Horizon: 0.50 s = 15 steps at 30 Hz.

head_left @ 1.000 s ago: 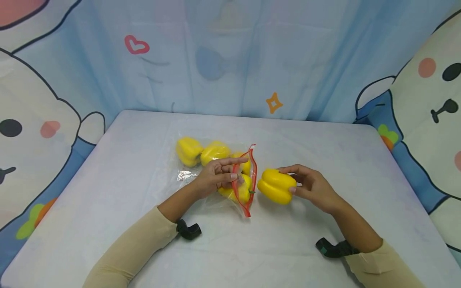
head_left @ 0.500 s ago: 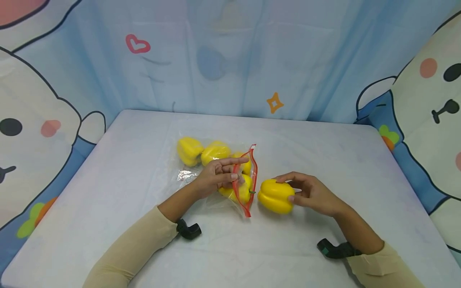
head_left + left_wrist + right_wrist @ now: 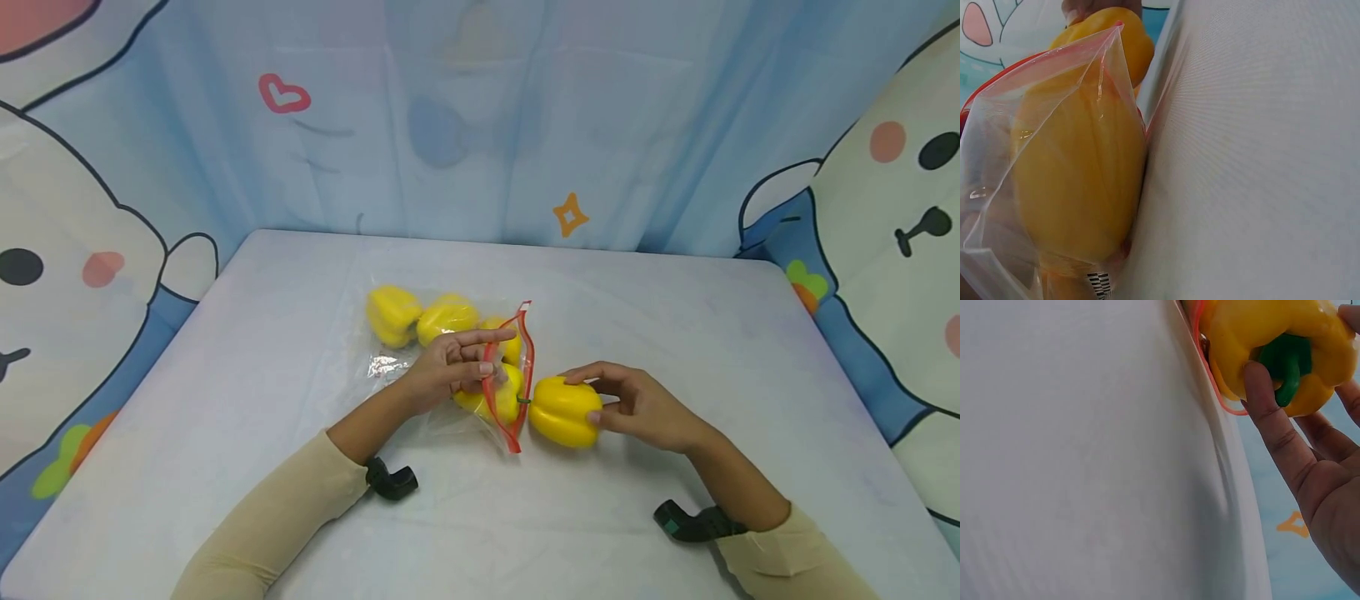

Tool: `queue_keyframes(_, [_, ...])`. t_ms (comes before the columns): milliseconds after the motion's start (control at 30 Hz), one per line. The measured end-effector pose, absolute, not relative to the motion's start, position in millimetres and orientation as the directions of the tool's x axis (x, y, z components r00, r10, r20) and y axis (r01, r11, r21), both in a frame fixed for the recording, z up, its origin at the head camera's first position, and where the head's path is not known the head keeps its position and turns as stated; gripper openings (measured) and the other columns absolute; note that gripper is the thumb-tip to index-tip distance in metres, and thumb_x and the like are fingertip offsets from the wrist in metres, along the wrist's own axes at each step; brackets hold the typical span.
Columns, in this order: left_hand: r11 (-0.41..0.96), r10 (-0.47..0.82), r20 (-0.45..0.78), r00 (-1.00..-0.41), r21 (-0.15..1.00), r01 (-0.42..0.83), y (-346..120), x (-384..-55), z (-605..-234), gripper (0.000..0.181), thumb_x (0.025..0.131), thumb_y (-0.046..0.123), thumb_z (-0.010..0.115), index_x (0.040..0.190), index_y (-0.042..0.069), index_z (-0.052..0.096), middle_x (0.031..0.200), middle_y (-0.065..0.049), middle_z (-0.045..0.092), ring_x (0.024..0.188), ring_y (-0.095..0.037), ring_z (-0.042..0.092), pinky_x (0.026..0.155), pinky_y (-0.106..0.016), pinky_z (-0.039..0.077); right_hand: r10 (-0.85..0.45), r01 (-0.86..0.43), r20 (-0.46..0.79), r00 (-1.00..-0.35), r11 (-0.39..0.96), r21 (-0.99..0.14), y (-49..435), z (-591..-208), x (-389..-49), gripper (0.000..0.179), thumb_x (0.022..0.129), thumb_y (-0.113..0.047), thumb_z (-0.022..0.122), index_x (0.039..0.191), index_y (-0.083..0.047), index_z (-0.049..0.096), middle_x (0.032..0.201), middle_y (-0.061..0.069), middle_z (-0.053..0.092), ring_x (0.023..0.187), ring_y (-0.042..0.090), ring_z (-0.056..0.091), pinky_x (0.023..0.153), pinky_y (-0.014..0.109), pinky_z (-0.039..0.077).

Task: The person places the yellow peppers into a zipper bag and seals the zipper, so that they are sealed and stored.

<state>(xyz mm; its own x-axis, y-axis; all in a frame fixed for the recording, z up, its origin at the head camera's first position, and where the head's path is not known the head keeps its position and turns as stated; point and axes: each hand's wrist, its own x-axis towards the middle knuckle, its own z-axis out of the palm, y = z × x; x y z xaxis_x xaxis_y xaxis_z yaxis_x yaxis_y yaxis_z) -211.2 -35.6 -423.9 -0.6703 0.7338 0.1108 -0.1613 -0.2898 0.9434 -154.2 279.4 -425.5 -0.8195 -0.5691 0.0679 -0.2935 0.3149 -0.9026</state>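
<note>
A clear zip bag (image 3: 390, 367) with a red-edged mouth lies in the middle of the table, its opening turned right. Several yellow bell peppers are inside, among them one at the far left (image 3: 393, 316) and one just within the mouth (image 3: 512, 398) with its green stem outward. My left hand (image 3: 450, 371) holds the bag by its mouth, index finger stretched along the rim. Just outside that mouth, my right hand (image 3: 637, 404) grips another yellow bell pepper (image 3: 564, 412) between thumb and fingers. Its green stem (image 3: 1288, 367) faces my palm in the right wrist view.
A white cloth covers the table (image 3: 712, 333). Behind it hangs a blue curtain (image 3: 465, 125) with printed cartoon figures. Black wrist camera mounts (image 3: 693, 521) sit near both sleeves.
My right hand has lowered the pepper toward me, then brought it left, close against the bag's mouth. My left hand and the bag have stayed in place.
</note>
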Motion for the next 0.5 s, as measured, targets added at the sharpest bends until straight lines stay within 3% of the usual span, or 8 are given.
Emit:
queue_keyframes(200, [-0.283, 0.729, 0.102, -0.677, 0.946, -0.162, -36.0, -210.1, -422.8, 0.072, 0.089, 0.022, 0.073, 0.147, -0.004, 0.039, 0.089, 0.002, 0.074, 0.085, -0.009, 0.071, 0.079, -0.023, 0.059, -0.548, -0.293, 0.053, -0.835, 0.361, -0.885, 273.6, -425.5, -153.0, 0.042, 0.089, -0.008, 0.07, 0.129, -0.013, 0.058, 0.139, 0.013, 0.057, 0.116, 0.014, 0.06, 0.09, 0.022, 0.055])
queue_keyframes(367, [-0.275, 0.729, 0.098, -0.677, 0.948, -0.159, -36.0, -210.1, -422.8, 0.075, 0.087, 0.026, 0.075, 0.147, -0.003, 0.039, 0.088, 0.003, 0.075, 0.085, -0.009, 0.071, 0.079, -0.022, 0.059, -0.524, -0.281, 0.041, -0.85, 0.387, -0.878, 270.4, -424.6, -151.4, 0.042, 0.088, -0.01, 0.071, 0.128, -0.014, 0.058, 0.139, 0.014, 0.056, 0.117, 0.026, 0.059, 0.09, 0.021, 0.055])
queue_keyframes(500, [-0.275, 0.728, 0.099, -0.679, 0.949, -0.156, -36.4, -210.0, -422.3, 0.07, 0.09, 0.021, 0.072, 0.146, -0.003, 0.04, 0.089, 0.003, 0.075, 0.086, -0.009, 0.071, 0.08, -0.023, 0.059, -0.521, -0.274, 0.036, -0.853, 0.388, -0.88, 268.9, -424.9, -151.2, 0.043, 0.088, -0.009, 0.071, 0.128, -0.016, 0.058, 0.139, 0.012, 0.057, 0.117, 0.026, 0.06, 0.09, 0.021, 0.055])
